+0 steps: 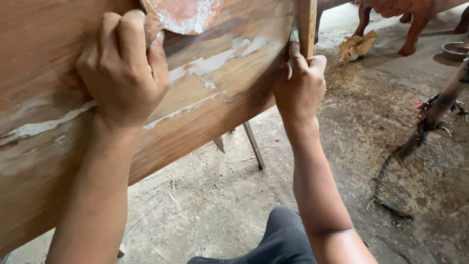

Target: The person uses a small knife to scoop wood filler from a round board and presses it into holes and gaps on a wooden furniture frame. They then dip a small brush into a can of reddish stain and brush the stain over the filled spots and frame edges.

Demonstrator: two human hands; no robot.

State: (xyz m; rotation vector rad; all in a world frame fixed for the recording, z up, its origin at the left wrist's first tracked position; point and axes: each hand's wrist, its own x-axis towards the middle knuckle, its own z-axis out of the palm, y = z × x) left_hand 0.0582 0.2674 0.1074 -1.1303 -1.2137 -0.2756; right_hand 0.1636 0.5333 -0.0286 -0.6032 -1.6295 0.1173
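Nearest the camera, the left hand is seen curled into a loose fist, its fingers pressed together around a round, flat pad smeared with pale reddish filler; the pad is held against the face of a large wooden panel. The left forearm is stretched upward from the bottom edge of the view to the panel.

The right hand is closed around a narrow metal scraper, with the forefinger laid along the blade and the thumb drawn in beside it. The blade is pressed to the panel's right edge, just beside an upright wooden strip. The right arm is extended from the lower right, bent little at the wrist.

The panel is shown tilted, filling the upper left of the view. Its surface is reddish-brown with darker grain, and streaks and patches of whitish filler are spread across it in slanting lines.

Below the panel, thin metal legs are seen standing on a dusty concrete floor strewn with sawdust. A dark trouser knee is visible at the bottom. Farther off, a crumpled piece of sandpaper, carved wooden furniture legs, a metal bowl and a dark cable are seen on the floor.
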